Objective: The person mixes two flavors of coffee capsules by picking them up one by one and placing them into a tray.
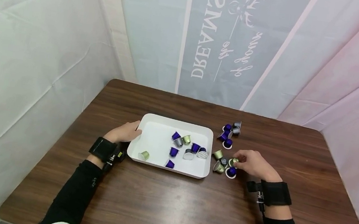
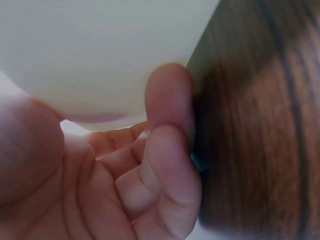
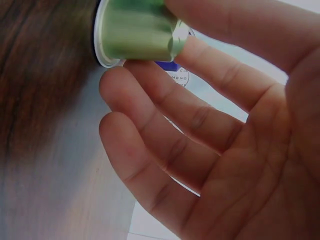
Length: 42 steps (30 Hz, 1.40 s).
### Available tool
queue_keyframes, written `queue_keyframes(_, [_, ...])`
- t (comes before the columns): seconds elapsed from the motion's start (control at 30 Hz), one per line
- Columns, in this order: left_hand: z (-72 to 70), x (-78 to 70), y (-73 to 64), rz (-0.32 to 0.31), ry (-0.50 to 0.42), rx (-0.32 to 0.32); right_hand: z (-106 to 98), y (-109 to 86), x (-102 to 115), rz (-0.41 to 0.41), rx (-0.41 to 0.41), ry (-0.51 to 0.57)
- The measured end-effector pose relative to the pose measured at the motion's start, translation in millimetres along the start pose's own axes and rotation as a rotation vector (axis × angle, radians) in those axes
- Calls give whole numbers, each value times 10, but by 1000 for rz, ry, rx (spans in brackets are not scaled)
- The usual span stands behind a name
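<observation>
At its left end, a white rectangular tray (image 1: 160, 124) is gripped by my left hand (image 1: 125, 132). The left wrist view shows curled fingers (image 2: 170, 150) against the tray's wall (image 2: 100, 60). Inside the tray lie several coffee capsules, among them a green one (image 1: 144, 155) near the left and a purple one (image 1: 174, 151) in the middle. To the right of the tray, my right hand (image 1: 256, 164) pinches a green coffee capsule (image 3: 140, 30) between thumb and fingers. Beside it on the table are another green capsule (image 1: 217, 154) and a purple capsule (image 1: 231, 171).
A second cluster of purple and grey capsules, with a grey capsule (image 1: 237, 124) at its top, lies farther back on the brown wooden table (image 1: 160, 204). Behind the table hangs a pale curtain (image 1: 156, 29) with printed lettering.
</observation>
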<state>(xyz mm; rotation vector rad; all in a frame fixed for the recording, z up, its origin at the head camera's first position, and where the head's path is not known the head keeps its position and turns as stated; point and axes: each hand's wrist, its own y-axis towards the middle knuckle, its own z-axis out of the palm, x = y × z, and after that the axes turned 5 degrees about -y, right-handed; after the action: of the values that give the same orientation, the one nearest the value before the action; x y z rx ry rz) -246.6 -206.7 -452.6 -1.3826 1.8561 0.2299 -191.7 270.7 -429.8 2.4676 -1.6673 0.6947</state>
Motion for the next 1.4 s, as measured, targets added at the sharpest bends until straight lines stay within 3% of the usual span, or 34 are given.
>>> queue_keyframes(0.23, [-29, -30, -11, 24, -5, -4, 14, 46, -50, 0, -23, -21])
queue_keyframes(0.7, [33, -11, -13, 8, -3, 3, -18, -25, -53, 99, -55, -11])
queue_keyframes(1.1, [22, -36, -42, -11, 3, -11, -108, -23, 97, 99, -96, 41])
queue_keyframes(1.27, [26, -58, -42, -12, 6, -21, -127, 27, 223, 35, -118, 57])
queue_keyframes(1.4, [17, -57, -34, -19, 8, -22, -157, 130, 422, -88, -136, 22])
